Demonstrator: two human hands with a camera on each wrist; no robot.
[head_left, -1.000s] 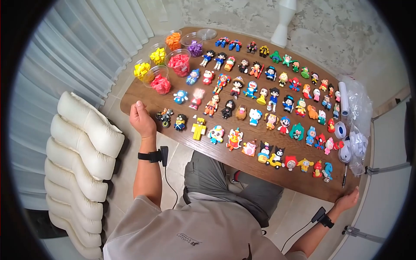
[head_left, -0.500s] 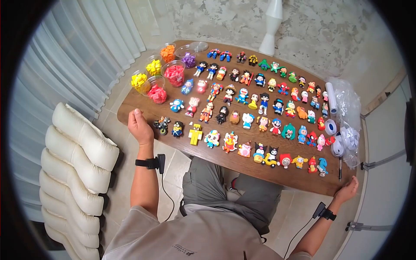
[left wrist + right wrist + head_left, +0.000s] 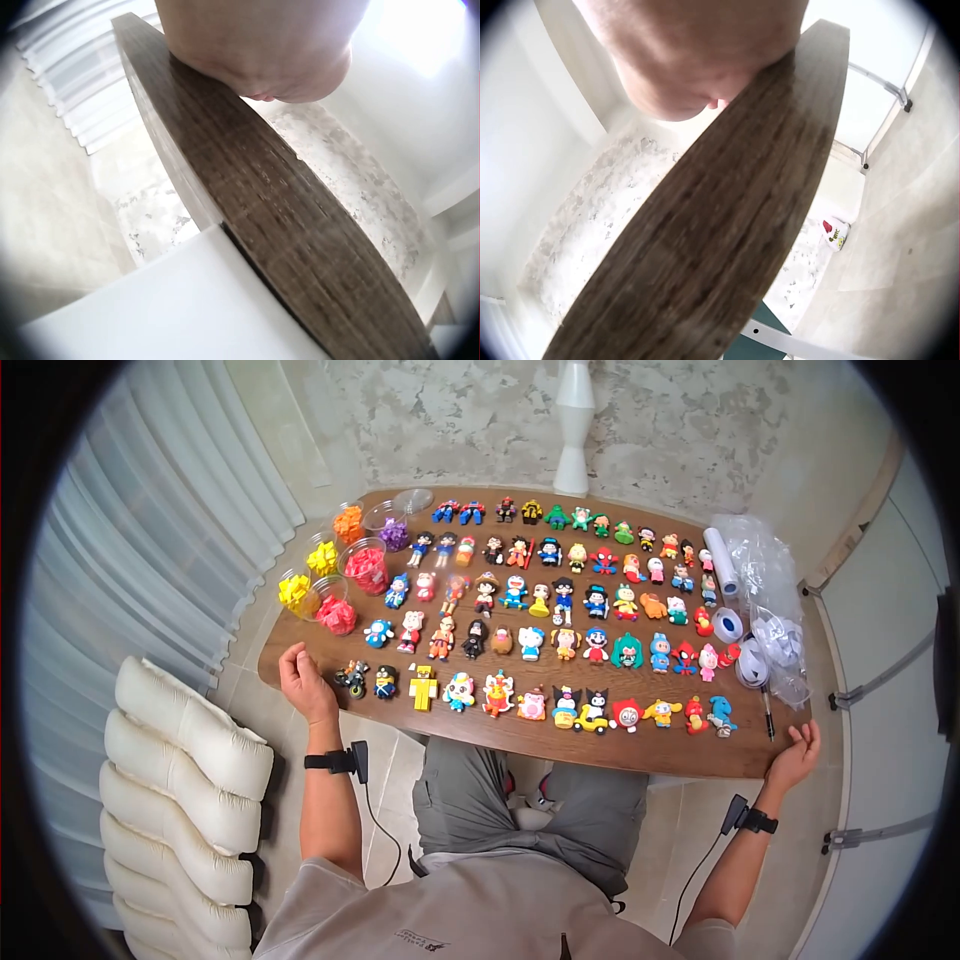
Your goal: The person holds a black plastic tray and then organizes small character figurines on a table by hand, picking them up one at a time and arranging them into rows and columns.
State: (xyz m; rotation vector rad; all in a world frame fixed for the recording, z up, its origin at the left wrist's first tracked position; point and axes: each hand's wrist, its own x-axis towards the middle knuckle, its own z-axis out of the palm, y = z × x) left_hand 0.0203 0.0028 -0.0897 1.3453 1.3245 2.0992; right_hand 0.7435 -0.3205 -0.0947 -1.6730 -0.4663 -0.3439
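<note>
Rows of small toy figures cover the brown wooden table [image 3: 600,752]. My left hand [image 3: 306,682] rests at the table's left front corner, fingers loosely curled and holding nothing, beside a figure on a motorbike [image 3: 351,679]. At the right front corner lies my right hand [image 3: 794,756], palm up with relaxed fingers, near a black pen [image 3: 768,714]. In the left wrist view the heel of my left hand [image 3: 262,45] is against the table edge [image 3: 262,202]; the right wrist view shows my right hand [image 3: 697,52] likewise at the edge [image 3: 705,202]. Fingers are mostly hidden in both wrist views.
Plastic cups of red pieces [image 3: 366,569], yellow, orange and purple pieces stand at the back left. White tape rolls [image 3: 752,663], a white paper roll [image 3: 719,562] and clear plastic bags [image 3: 762,575] lie on the right. A cream padded seat [image 3: 185,760] is left of the table.
The head view has tilted up and shifted, so the table appears lower and further left. Both hands remain at the table's front corners, and the figures keep their arrangement.
</note>
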